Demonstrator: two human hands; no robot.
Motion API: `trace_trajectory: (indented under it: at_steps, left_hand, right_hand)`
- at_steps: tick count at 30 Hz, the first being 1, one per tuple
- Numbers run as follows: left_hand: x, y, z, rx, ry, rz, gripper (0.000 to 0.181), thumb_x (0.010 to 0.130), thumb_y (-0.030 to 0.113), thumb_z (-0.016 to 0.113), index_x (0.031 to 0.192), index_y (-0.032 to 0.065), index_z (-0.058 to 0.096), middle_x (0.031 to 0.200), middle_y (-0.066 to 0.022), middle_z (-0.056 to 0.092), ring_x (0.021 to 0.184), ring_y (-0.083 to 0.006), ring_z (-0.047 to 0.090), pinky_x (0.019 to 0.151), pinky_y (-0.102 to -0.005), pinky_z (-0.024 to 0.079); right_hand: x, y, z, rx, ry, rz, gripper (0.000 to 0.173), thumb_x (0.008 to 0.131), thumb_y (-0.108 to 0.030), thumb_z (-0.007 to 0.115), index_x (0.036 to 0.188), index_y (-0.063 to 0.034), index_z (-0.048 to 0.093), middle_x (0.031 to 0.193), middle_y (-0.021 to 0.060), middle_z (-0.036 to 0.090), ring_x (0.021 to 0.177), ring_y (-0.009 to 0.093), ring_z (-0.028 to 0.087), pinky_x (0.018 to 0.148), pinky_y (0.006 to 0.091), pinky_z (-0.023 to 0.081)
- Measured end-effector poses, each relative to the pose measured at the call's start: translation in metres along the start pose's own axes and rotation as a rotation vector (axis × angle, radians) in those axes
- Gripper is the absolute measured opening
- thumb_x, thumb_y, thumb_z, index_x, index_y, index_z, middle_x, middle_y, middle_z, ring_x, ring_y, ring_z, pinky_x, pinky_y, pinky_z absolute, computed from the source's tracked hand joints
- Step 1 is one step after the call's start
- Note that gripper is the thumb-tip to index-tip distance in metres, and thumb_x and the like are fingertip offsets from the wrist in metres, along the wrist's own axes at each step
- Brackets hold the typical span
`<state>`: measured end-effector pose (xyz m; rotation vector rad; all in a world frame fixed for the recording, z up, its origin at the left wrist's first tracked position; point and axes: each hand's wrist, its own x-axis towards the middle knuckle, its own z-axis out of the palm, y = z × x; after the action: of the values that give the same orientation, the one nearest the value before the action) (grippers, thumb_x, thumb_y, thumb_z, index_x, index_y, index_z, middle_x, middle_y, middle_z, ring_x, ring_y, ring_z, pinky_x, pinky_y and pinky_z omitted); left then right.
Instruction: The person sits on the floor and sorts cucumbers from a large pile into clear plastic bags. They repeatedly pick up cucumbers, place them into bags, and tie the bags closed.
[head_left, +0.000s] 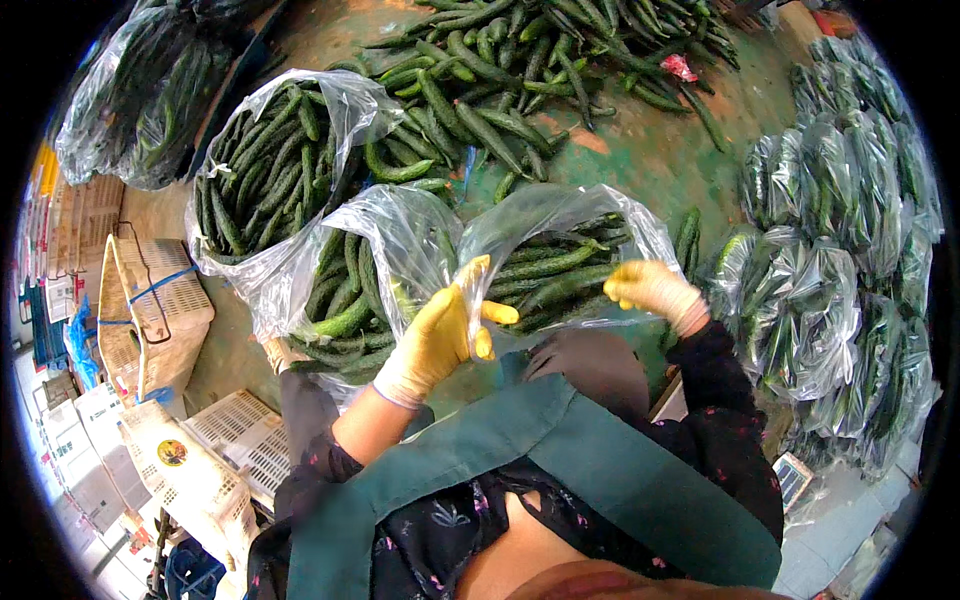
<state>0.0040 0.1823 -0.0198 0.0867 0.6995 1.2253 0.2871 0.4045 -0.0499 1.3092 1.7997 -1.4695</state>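
Observation:
My left hand (431, 341), in a yellow-coated glove, grips the near-left rim of a clear plastic bag (525, 214), with film running between its fingers. The bag's mouth gapes toward me, and several long, bumpy green cucumbers (555, 281) lie inside it. At the right side of this mouth is my gloved right hand (652, 292), its fingers curled beside the cucumbers. Whether those fingers pinch the film or a cucumber cannot be made out. Just left of my left hand, more cucumbers (349, 289) lie under loose plastic film (405, 217).
A large loose pile of cucumbers (517, 67) covers the floor ahead. At left stands an open bag packed with cucumbers (266, 172), near plastic crates (169, 300). Bagged cucumbers (795, 300) are stacked along the right, and another filled bag (142, 97) lies at upper left.

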Motion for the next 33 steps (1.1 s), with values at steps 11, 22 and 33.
trace_trajectory:
  at_steps: [11,22,33]
  left_hand:
    - [-0.005,0.019,-0.005,-0.069,0.000,-0.172,0.095,0.084,0.064,0.064,0.157,0.0209,0.020,0.119,-0.0226,0.062,0.072,-0.0203,0.068,0.071,-0.0329,0.055]
    - [0.005,0.028,-0.024,-0.094,0.011,-0.164,0.098,0.084,0.064,0.064,0.157,0.0164,0.020,0.117,-0.0217,0.063,0.068,-0.0168,0.062,0.066,-0.0277,0.052]
    - [0.015,0.031,-0.031,0.008,-0.048,-0.150,0.097,0.086,0.063,0.061,0.158,0.0157,0.015,0.123,-0.0276,0.060,0.066,-0.0237,0.068,0.068,-0.0390,0.059]
  right_hand:
    - [0.249,-0.148,-0.044,-0.491,0.594,-0.042,0.125,0.061,-0.036,0.090,0.157,-0.0146,0.012,0.151,0.0164,0.040,0.137,0.037,0.041,0.109,0.0565,0.035]
    - [0.299,-0.136,-0.003,-0.320,0.667,0.085,0.136,0.063,-0.019,0.091,0.159,-0.0241,-0.006,0.155,0.0194,0.028,0.126,0.043,0.051,0.099,0.0477,0.051]
    - [0.202,-0.076,-0.090,-0.136,0.444,-0.168,0.116,0.066,-0.016,0.081,0.159,-0.0091,0.012,0.118,0.0263,0.061,0.080,0.032,0.066,0.070,0.0401,0.057]
